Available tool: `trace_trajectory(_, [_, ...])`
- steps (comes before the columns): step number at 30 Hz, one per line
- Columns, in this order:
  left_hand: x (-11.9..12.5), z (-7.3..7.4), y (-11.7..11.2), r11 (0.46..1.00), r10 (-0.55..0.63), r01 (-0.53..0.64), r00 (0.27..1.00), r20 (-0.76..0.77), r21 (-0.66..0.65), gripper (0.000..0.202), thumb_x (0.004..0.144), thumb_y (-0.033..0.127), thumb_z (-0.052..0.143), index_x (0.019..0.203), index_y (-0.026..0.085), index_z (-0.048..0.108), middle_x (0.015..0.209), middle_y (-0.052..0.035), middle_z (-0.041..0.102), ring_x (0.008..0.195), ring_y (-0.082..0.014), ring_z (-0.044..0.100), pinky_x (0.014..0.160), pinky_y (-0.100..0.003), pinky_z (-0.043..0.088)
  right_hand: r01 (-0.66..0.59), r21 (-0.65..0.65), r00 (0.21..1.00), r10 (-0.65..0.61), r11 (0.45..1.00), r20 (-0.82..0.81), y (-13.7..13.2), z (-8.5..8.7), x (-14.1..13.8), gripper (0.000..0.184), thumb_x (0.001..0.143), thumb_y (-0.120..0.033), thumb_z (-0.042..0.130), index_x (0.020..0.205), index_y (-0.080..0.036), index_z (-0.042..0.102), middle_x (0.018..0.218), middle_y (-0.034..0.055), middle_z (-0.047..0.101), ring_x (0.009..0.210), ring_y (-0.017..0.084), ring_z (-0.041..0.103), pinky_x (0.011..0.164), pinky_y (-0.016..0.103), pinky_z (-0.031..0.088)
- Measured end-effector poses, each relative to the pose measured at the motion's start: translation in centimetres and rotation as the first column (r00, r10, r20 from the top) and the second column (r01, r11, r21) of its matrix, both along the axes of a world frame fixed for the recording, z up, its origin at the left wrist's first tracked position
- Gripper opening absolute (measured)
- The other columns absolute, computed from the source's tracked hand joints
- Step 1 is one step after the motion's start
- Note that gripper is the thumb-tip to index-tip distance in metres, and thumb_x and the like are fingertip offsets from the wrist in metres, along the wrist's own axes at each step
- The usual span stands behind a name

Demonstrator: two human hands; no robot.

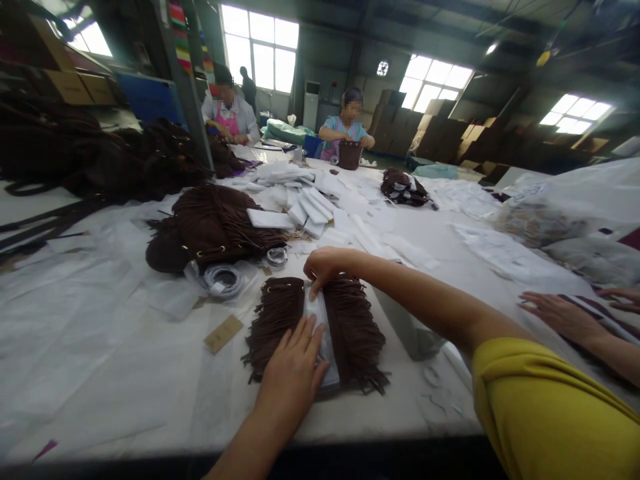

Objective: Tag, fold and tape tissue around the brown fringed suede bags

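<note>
- The brown fringed bag (355, 327) is lying flat on the near middle of the white table (390, 417), its fringe fanning out to the left and right.
- A pale strip (316, 307) is running from far to near down the middle of the bag, between the two fringed parts.
- The left hand (290, 367) is resting palm down over the near half, its fingers lying long and slightly fanned on the strip and its thumb standing apart to the right.
- The right hand (324, 265) is bending over the far end, its fingers curling and one digit pointing down onto the strip; whether it is pinching anything, I cannot tell.
- For good work, the left palm should be bearing down evenly, so that the strip is lying straight and unwrinkled.
- Fringe strands should be hanging clear of the strip; any caught beneath would probably be making a ridge.
- The tan card (223, 334) and the coil in clear plastic (223, 281) are lying apart on the left, leaving the left edge free.
</note>
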State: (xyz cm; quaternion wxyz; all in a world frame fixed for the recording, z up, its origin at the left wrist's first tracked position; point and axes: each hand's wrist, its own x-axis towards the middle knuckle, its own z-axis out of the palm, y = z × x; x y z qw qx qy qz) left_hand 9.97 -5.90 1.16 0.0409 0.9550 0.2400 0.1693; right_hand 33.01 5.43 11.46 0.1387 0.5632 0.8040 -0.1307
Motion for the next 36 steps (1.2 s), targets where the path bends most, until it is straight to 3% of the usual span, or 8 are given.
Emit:
trace_trajectory(7, [-0.1,-0.4,0.1,0.998,-0.016,0.016,1.0,0.006,0.064,0.053,0.093,0.03,0.052,0.143,0.012,0.047,0.151,-0.0132,0.044,0.137,-0.0289,0.047,0.103,-0.046,0.05,0.255,0.373,0.967,-0.232,0.892,-0.106,-4.8,0.0,1.3,0.024,0.096,-0.035,0.056,0.11,-0.02,0.07,0.103,0.0071,0.074,0.091,0.019,0.068,0.075,0.027,0.045])
trace_trajectory(11, [-0.3,-0.7,0.2,0.992,-0.04,0.032,0.997,0.062,0.123,0.049,0.096,0.032,0.049,0.142,0.015,0.049,0.153,-0.013,0.041,0.139,-0.03,0.043,0.104,-0.046,0.048,0.124,0.502,0.957,0.03,0.856,-0.288,-11.5,-2.5,0.2,0.029,0.097,-0.024,0.053,0.125,-0.024,0.064,0.129,0.0055,0.066,0.118,0.019,0.061,0.104,0.034,0.042])
trace_trajectory(16, [-0.7,-0.9,0.1,0.981,-0.102,0.081,0.988,0.114,0.176,0.045,0.099,0.031,0.044,0.141,0.019,0.051,0.155,-0.0102,0.038,0.142,-0.031,0.038,0.108,-0.048,0.042,0.385,0.631,0.916,-0.194,0.674,-0.352,-18.0,-6.7,0.1,0.046,0.094,-0.028,0.058,0.14,-0.021,0.052,0.15,0.012,0.046,0.14,0.027,0.041,0.115,0.048,0.036])
trace_trajectory(19, [-1.0,-0.9,0.2,0.978,-0.126,0.106,0.986,0.107,0.182,0.043,0.1,0.032,0.041,0.139,0.022,0.054,0.153,-0.0087,0.043,0.14,-0.0312,0.041,0.107,-0.05,0.043,0.46,0.606,0.881,-0.246,0.649,-0.405,-20.7,-8.4,0.8,0.042,0.093,-0.031,0.061,0.133,-0.021,0.059,0.144,0.0136,0.052,0.134,0.029,0.049,0.11,0.049,0.042])
trace_trajectory(23, [-1.0,-0.6,0.4,0.979,-0.124,0.11,0.989,0.078,0.171,0.043,0.1,0.033,0.04,0.139,0.02,0.055,0.152,-0.01,0.043,0.14,-0.031,0.042,0.106,-0.049,0.044,0.641,0.616,0.768,-0.367,0.458,-0.526,-23.4,-8.2,0.6,0.029,0.09,-0.008,0.05,0.112,-0.016,0.068,0.136,0.0158,0.058,0.126,0.027,0.056,0.104,0.047,0.049])
trace_trajectory(29, [-1.0,-0.5,0.3,0.981,-0.121,0.111,0.991,0.05,0.156,0.045,0.101,0.035,0.037,0.139,0.02,0.055,0.152,-0.0105,0.044,0.142,-0.031,0.039,0.108,-0.049,0.042,0.131,0.631,0.92,0.144,0.765,-0.366,-25.0,-6.9,-2.1,0.025,0.088,-0.016,0.059,0.112,-0.02,0.066,0.14,0.0081,0.056,0.138,0.023,0.043,0.115,0.041,0.039])
trace_trajectory(32, [-1.1,-0.4,0.4,0.981,-0.127,0.12,0.991,0.034,0.152,0.046,0.102,0.036,0.035,0.139,0.019,0.055,0.152,-0.011,0.043,0.142,-0.0304,0.039,0.108,-0.049,0.042,0.169,0.596,0.953,0.024,0.785,-0.302,-25.7,-7.8,-0.1,0.028,0.084,-0.005,0.056,0.108,-0.016,0.066,0.136,0.0113,0.06,0.133,0.024,0.049,0.111,0.041,0.043])
trace_trajectory(36, [-1.2,-0.5,0.4,0.982,-0.131,0.125,0.991,0.034,0.144,0.047,0.102,0.038,0.034,0.14,0.019,0.054,0.152,-0.0107,0.044,0.142,-0.0297,0.039,0.109,-0.048,0.041,0.352,0.602,0.936,-0.28,0.717,-0.214,-27.2,-8.0,1.9,0.03,0.078,0.007,0.049,0.09,-0.011,0.07,0.129,0.0176,0.063,0.129,0.029,0.053,0.103,0.045,0.049])
